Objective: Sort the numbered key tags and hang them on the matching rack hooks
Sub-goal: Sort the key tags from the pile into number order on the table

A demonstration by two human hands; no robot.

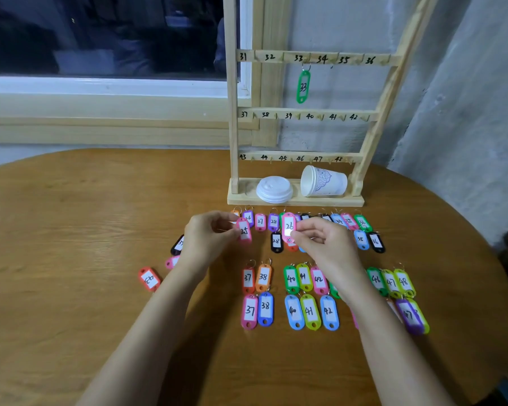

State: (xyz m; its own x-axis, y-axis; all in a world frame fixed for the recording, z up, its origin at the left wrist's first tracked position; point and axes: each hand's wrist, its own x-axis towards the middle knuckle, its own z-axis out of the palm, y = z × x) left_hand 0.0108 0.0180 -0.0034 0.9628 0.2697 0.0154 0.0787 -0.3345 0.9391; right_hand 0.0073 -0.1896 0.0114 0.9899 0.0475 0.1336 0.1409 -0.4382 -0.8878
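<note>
Left hand pinches pink tag 25; right hand pinches pink tag 26. Both tags upright, long axes toward the rack. Visible hooks start at 31.

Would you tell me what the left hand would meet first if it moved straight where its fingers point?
Probably the pink 27 tag beside the pink 25 tag the left hand pinches; its height is unclear.
</note>
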